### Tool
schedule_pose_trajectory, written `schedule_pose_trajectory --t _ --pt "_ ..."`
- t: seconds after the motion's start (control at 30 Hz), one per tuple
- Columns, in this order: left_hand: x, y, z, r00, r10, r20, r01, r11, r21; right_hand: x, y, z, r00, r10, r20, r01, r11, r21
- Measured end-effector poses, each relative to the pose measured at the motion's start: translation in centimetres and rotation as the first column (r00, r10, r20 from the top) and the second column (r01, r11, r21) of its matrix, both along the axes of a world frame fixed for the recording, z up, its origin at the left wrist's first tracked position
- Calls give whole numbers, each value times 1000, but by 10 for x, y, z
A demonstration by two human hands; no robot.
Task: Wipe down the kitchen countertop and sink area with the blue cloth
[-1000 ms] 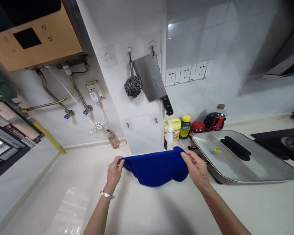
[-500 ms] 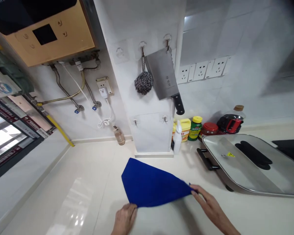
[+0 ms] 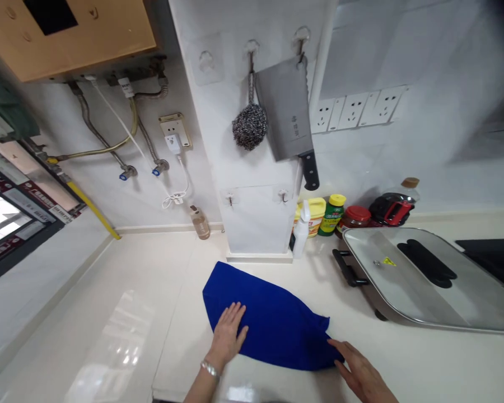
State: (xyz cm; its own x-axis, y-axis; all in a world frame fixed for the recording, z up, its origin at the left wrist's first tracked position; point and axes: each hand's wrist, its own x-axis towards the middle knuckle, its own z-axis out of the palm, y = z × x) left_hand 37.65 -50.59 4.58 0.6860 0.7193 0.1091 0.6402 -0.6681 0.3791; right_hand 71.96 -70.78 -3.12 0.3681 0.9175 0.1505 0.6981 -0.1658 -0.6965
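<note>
A blue cloth (image 3: 273,322) lies on the white counter (image 3: 168,302), near the bottom of the view. Call the cloth's middle the middle of a clock, with 12 at the top. The left hand (image 3: 228,334) is at 9 o'clock, palm down on the cloth, with its thumb out wide and nothing pinched. The right hand (image 3: 359,369) is at 4 o'clock, by the cloth's corner. Its thumb and fingers are a little apart there, but I can't quite tell if they pinch the cloth. A big pan with a lid (image 3: 403,299) sits between 2 and 3 o'clock. A white spray bottle (image 3: 301,235) stands at 1 o'clock. Up at 12, a big knife (image 3: 286,112) hangs beside a scrubber (image 3: 250,127).
</note>
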Motion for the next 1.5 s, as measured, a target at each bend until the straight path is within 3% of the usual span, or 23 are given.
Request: schedule_pose_trajectory --t 0.1,0.2,0.33,0.43,0.5,0.57,0.6,0.67,0.73,0.83,0.9,0.97,1.03,1.1,1.2,1.27,1.37,1.5 --pt "-27 20 -15 992 88 -88 -81 994 79 13 -9 -34 996 34 88 -33 999 -9" --pt "-82 19 -29 955 274 -115 -254 953 164 26 -11 -49 987 111 117 -113 994 7" --pt "-168 3 -32 815 580 -1 -571 802 175 22 -6 -34 983 145 113 -147 989 2" --pt "-201 -8 -22 692 698 184 -707 707 -22 10 6 -3 986 152 75 -151 988 -21" --pt "-193 -18 -14 644 709 288 -640 705 -304 3 21 25 982 176 64 -174 984 -33" --pt "-161 -31 -10 627 674 391 -409 712 -570 -4 45 56 971 229 75 -226 973 -44" --pt "-140 -38 -9 624 632 459 -256 721 -644 -10 60 73 960 271 77 -267 962 -54" --pt "-94 -48 -10 623 555 550 -2 705 -709 -28 96 109 919 388 67 -385 921 -52" --pt "-55 -52 -16 659 500 562 133 658 -741 -58 136 146 867 490 86 -490 871 -24" --pt "-20 -51 -29 689 468 553 162 644 -748 -113 190 190 795 592 133 -606 788 112" --pt "-12 -49 -39 673 501 544 140 635 -759 -139 216 202 758 633 159 -652 729 207" --pt "-8 -47 -46 645 574 504 83 604 -793 -145 233 194 780 603 166 -625 734 267" --pt "-7 -48 -47 653 613 444 -10 593 -805 -132 241 165 841 520 148 -541 803 251" --pt "-4 -53 -43 720 573 391 -121 659 -742 -109 242 125 902 413 124 -425 899 106" --pt "6 -62 -32 862 438 255 -253 808 -533 -83 237 68 916 369 156 -376 927 16" --pt "15 -67 -29 910 397 116 -317 850 -420 -80 233 42 917 356 181 -360 933 -9" --pt "26 -67 -36 906 420 -47 -415 865 -282 -89 227 20 919 333 211 -333 942 -37" --pt "20 -62 -49 899 421 -121 -436 888 -147 -89 216 3 924 315 215 -314 948 -40"
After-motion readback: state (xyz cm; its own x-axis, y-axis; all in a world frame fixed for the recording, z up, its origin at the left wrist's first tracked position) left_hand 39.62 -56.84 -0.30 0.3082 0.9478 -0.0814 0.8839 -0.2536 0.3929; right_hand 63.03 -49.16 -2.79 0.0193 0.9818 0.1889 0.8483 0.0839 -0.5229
